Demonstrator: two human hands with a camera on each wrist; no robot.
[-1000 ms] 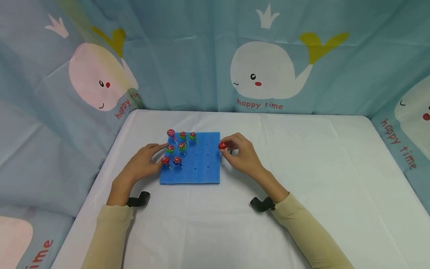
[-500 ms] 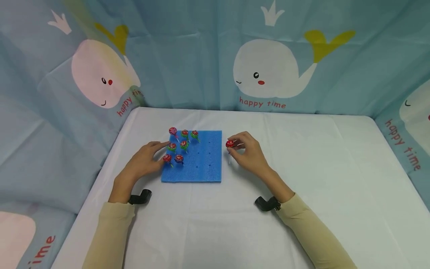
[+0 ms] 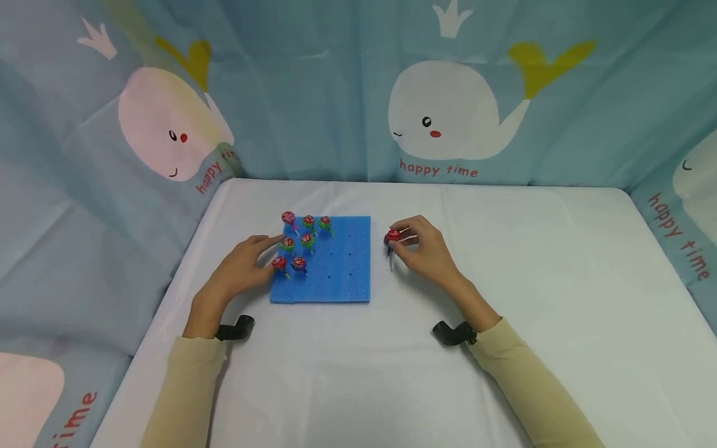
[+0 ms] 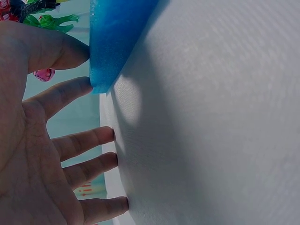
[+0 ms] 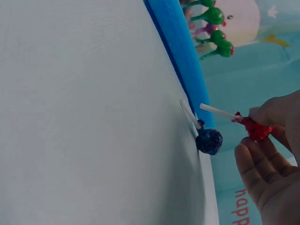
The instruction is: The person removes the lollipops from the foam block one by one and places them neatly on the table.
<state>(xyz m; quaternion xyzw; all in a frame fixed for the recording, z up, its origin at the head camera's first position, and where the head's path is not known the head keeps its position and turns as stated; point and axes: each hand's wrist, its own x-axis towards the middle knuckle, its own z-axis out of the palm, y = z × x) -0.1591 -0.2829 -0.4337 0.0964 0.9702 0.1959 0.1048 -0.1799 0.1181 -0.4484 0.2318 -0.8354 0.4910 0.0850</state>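
In the head view my left hand (image 3: 239, 269) lies along the left side of a blue foam board (image 3: 342, 289). Its thumb and index fingertip touch the board's edge, and the other fingers are spread on the cloth in the left wrist view. My right hand (image 3: 428, 252), just right of the board, pinches a red-wrapped lollipop (image 5: 257, 129) by its head, with the white stick pointing down. Below it a dark blue lollipop (image 5: 209, 141) lies on the table beside the board, partly hidden by the hand in the head view.
Several lollipops, among them a pink one (image 3: 288, 218) and a green one (image 3: 307, 240), stand in the left and back part of the board. Small holes dot its right part. A white cloth covers the table (image 3: 347, 386); a blue whale-print curtain (image 3: 313, 112) hangs behind.
My right hand has moved right, away from the board's right edge, with the red lollipop in its fingers. The dark blue lollipop has come into view beneath it. My left hand stays at the board.
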